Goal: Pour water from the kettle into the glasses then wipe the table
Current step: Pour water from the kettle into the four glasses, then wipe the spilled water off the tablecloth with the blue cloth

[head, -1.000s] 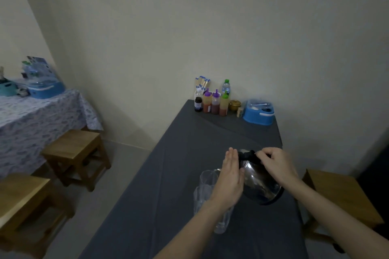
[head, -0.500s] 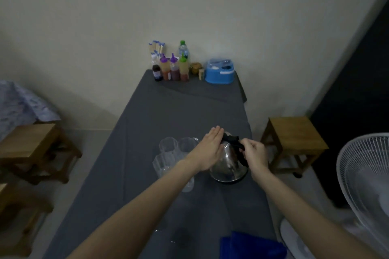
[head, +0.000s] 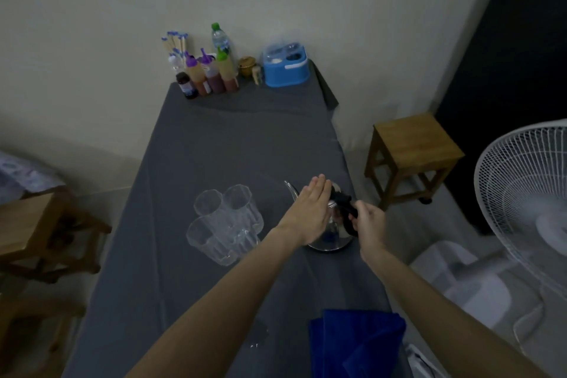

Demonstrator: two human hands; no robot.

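A shiny steel kettle (head: 329, 239) with a black handle stands on the grey-clothed table (head: 233, 144). My right hand (head: 368, 224) grips that handle. My left hand (head: 310, 212) lies flat with straight fingers against the kettle's left side and lid, hiding most of the body; the thin spout shows just above it. Three clear glasses (head: 222, 224) stand clustered to the left of the kettle. A blue cloth (head: 356, 344) lies folded at the table's near edge. A few water drops glint on the cloth-covered table left of the blue cloth.
Sauce bottles (head: 205, 77), a water bottle (head: 219, 40) and a blue caddy (head: 285, 66) line the table's far end by the wall. A wooden stool (head: 411, 153) and a white fan (head: 527, 193) stand to the right, more wooden stools (head: 40, 230) to the left.
The kettle has come down from its tilt over the glasses and now stands upright on the table. My view has dropped lower and turned right; both hands stay on the kettle.
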